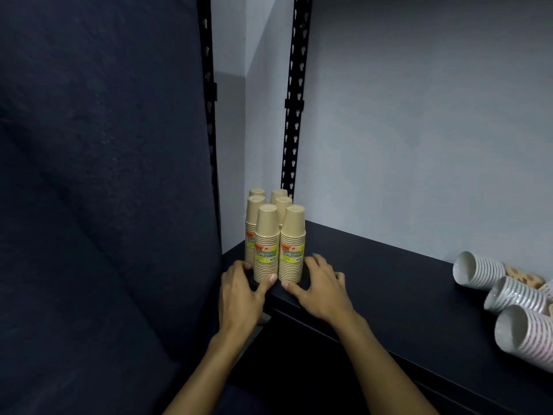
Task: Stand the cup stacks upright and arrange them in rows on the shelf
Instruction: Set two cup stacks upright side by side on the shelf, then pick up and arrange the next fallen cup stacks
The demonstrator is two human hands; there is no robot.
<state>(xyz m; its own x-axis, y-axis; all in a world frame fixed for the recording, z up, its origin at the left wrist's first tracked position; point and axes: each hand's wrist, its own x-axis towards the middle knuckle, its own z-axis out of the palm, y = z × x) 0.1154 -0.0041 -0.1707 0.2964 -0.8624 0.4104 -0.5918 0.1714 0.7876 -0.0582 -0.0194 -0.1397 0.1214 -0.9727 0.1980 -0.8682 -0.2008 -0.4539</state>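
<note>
Several tan paper-cup stacks [291, 244] with yellow-green labels stand upright in two rows at the left end of the black shelf [389, 280]. My left hand [242, 290] rests at the base of the front left stack [265, 244], its thumb touching it. On the other side, my right hand [318, 287] lies flat on the shelf beside the front right stack, thumb at its base. Both hands have spread fingers and grip nothing. At the right end, three white striped cup stacks [478, 271] [517, 298] [526, 336] lie on their sides.
A dark blue fabric panel [104, 190] fills the left side. Two black perforated uprights [294, 94] [209, 94] rise behind the tan stacks against a pale grey wall. A patterned cup stack [525, 277] lies behind the white ones.
</note>
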